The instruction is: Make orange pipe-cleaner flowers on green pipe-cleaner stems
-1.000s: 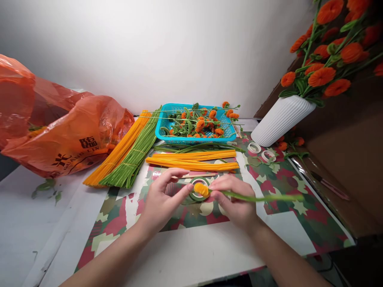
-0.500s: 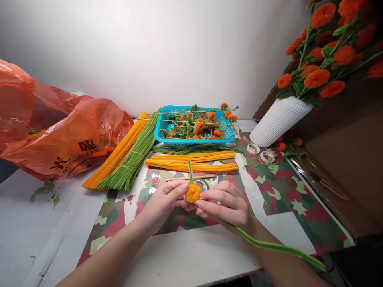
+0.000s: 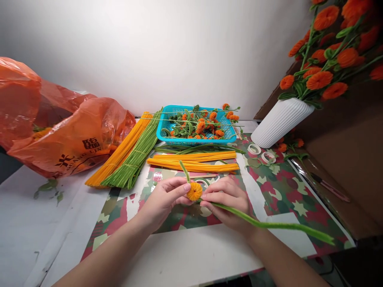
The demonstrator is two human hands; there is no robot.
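A round yellow-orange pipe cleaner flower (image 3: 194, 191) is pinched by my left hand (image 3: 170, 192), the thumb on its upper left edge. Fingers of my right hand (image 3: 226, 198) are closed at the flower's lower right, on a green pipe cleaner (image 3: 263, 223). The long end of this green stem runs below the right hand and out over the right forearm. Its short end sticks up above the left thumb. Where the green piece passes behind the flower is hidden.
Beyond my hands lie yellow pipe cleaners (image 3: 191, 161) and a blue basket (image 3: 196, 140) of small orange flowers. Yellow and green bundles (image 3: 133, 163) and an orange plastic bag (image 3: 74, 139) are left. Tape rolls (image 3: 254, 149), a white vase (image 3: 281, 121) and a pink-handled cutter (image 3: 332, 188) are right.
The long end of the green pipe cleaner has swung up, now crossing in front of the right hand. Its short end leans further left. The view has shifted slightly.
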